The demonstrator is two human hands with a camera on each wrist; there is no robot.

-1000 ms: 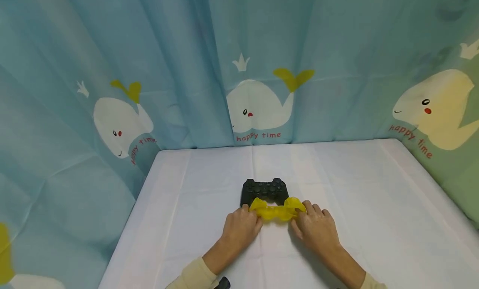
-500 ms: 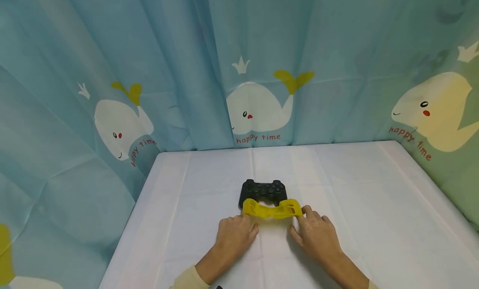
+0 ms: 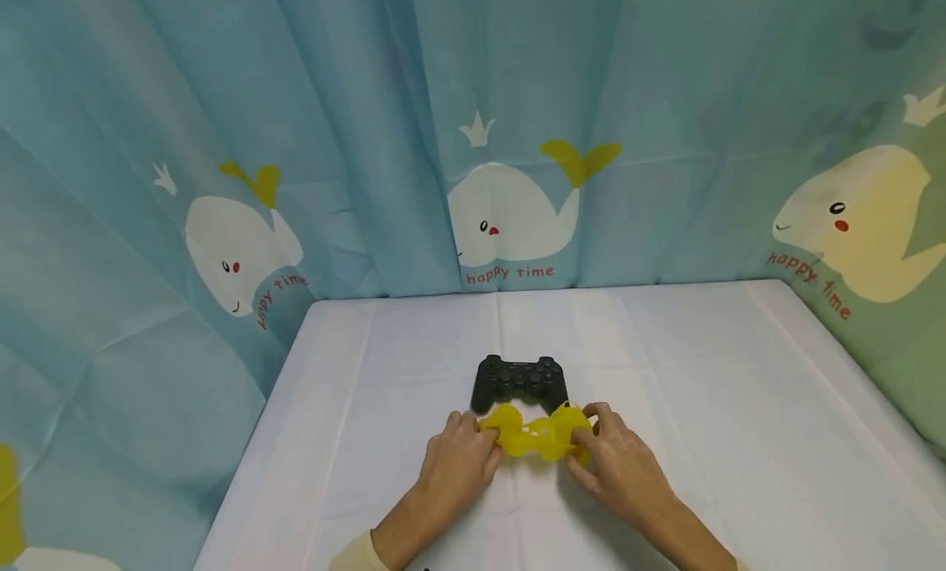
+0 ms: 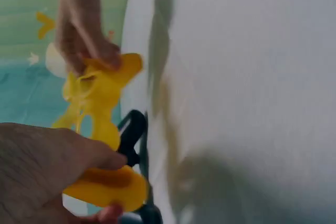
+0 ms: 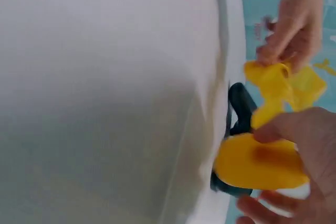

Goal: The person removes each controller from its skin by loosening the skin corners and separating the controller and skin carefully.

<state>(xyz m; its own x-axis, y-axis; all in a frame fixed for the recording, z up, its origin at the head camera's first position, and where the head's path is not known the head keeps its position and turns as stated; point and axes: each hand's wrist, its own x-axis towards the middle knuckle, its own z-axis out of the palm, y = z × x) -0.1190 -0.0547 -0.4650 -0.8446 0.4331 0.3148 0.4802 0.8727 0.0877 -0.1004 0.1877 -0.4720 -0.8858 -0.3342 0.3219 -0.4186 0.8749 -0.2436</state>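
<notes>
A thin, flexible yellow controller cover (image 3: 535, 436) is stretched between both hands above the table. At its left end, my left hand (image 3: 456, 464) pinches one rounded grip part; in the left wrist view the thumb lies on top of the yellow cover (image 4: 113, 182) with a fingertip below. My right hand (image 3: 621, 464) holds the other end, and the right wrist view shows its thumb pressed on the cover (image 5: 262, 163) with fingers underneath. Just beyond the cover, a black game controller (image 3: 520, 380) lies on the table, its grips toward me.
White cloth covers the table (image 3: 709, 374). Behind and to the sides hangs a blue-green curtain (image 3: 355, 144) printed with whales; it meets the table's back edge.
The cover first tipped up and flattened into a band, then tilted again and came slightly nearer to me. More of the controller's grips now shows. Both hands shifted their hold at the ends.
</notes>
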